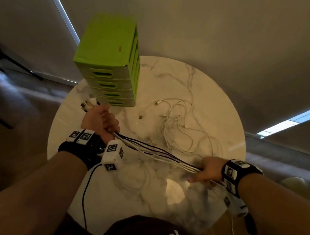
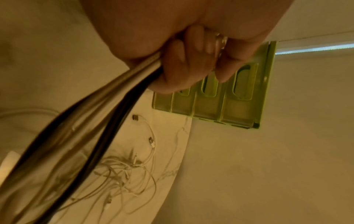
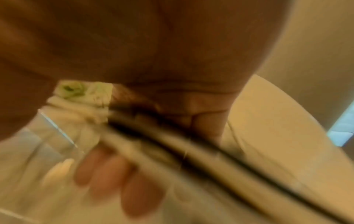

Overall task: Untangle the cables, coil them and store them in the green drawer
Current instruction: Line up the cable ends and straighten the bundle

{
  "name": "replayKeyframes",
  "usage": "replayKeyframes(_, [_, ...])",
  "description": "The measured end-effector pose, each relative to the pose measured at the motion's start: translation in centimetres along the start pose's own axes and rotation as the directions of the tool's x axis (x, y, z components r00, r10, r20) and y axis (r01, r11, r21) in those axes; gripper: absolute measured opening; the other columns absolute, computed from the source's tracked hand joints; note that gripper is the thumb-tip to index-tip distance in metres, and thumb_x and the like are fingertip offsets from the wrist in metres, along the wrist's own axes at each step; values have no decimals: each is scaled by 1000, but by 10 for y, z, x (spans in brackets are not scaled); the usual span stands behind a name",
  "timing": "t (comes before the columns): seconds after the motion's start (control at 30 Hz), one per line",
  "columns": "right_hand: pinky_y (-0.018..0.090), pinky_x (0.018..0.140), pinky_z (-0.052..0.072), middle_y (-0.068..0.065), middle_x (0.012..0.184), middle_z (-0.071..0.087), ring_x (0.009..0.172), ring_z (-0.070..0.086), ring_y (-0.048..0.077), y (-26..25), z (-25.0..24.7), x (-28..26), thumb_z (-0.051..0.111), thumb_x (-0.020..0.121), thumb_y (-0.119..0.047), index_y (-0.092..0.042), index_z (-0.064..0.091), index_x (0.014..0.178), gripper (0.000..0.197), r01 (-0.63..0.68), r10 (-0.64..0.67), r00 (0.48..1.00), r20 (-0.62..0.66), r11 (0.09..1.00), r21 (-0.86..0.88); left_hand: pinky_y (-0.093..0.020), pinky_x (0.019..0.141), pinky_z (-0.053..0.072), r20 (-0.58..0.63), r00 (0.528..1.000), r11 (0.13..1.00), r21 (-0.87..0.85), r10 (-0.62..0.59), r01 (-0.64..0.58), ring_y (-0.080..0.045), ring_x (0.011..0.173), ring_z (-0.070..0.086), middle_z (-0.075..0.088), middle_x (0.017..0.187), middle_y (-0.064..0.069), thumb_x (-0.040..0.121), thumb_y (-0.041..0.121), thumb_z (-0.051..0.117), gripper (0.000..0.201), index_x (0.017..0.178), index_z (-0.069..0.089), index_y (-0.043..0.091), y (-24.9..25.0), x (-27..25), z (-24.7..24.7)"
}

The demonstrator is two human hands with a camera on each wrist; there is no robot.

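The head view looks steeply down from above the person onto the round table point(image 1: 220, 110), both forearms reaching in from the bottom edge. The left wrist view sits close under the left hand point(image 2: 184, 63), facing along the fingers toward the drawer unit point(image 2: 247, 106), turned sideways in frame. The right wrist view is tight under the right hand point(image 3: 145, 63) and badly blurred, facing along the cables point(image 3: 220, 157) over the table edge. All three share the cables and the table; head and left wrist views also share the drawer unit and the loose tangle point(image 1: 177, 124) of white leads
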State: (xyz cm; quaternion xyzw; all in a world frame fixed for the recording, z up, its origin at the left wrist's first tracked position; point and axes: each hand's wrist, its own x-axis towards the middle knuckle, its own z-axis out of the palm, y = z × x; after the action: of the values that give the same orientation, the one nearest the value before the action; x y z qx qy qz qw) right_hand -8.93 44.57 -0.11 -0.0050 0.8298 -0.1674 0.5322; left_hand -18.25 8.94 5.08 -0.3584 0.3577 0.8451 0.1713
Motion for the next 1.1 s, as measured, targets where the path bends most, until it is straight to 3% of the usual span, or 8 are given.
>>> replayKeyframes(0.17, [33,73,57,5,67,74,65,70,19,-52,-69,8,55,85,-77,-10,76,75,71,124,-43,942,-334,966,226,-22,42,14,-17,998,998,18,-65,66,-10,39,18,23,51,9,83,20,53,32,58,32,24,0,2,-22])
replayKeyframes(0.27, [33,70,48,2,75,72,77,67,24,-73,-109,30,53,98,-58,-18,73,80,48,195,-37,724,-689,969,153,-24,45,13,7,996,996,28,-89,89,-11,43,18,23,56,8,77,22,51,23,62,34,23,-1,2,-33])
replayKeyframes(0.37, [34,82,45,8,118,66,105,61,30,-83,-134,71,52,102,-42,-21,72,109,30,164,-24,579,-815,983,87,-23,44,16,31,993,993,29,-115,114,-11,43,20,26,55,6,91,29,38,32,60,38,20,0,4,-39])
replayKeyframes(0.5, [41,116,34,12,156,42,143,39,34,-75,-146,124,41,108,-35,-15,59,139,41,-21,78,686,-724,996,88,-24,45,17,60,989,990,51,-134,131,-11,44,21,27,55,6,77,25,45,19,60,39,20,3,6,-37])
replayKeyframes(0.63, [40,102,44,18,145,52,132,50,38,-71,-139,143,45,107,-34,-5,54,139,45,-165,186,789,-585,982,89,-25,47,30,28,991,991,43,-131,129,-14,46,27,28,58,4,76,24,46,17,61,38,20,2,12,-32])
replayKeyframes(0.83, [40,86,51,22,127,65,107,63,40,-68,-130,147,49,104,-24,-8,65,127,32,-135,217,758,-615,975,178,-36,66,52,-2,992,990,55,-129,129,-17,47,33,28,58,4,94,27,40,32,63,40,21,-3,20,-23])
replayKeyframes(0.97, [47,97,49,25,139,55,121,57,44,-66,-132,142,43,105,-24,-16,34,154,50,-146,309,719,-623,943,300,-26,47,34,54,987,984,107,-151,144,-12,43,22,24,57,6,88,26,42,24,64,41,21,-3,19,-22])
replayKeyframes(1.1, [45,90,48,25,132,58,115,59,44,-66,-121,144,46,102,-16,-6,47,135,35,-238,375,738,-562,923,304,-26,46,24,82,987,987,99,-137,129,-12,46,22,26,60,4,75,28,46,12,69,47,17,-5,14,-25])
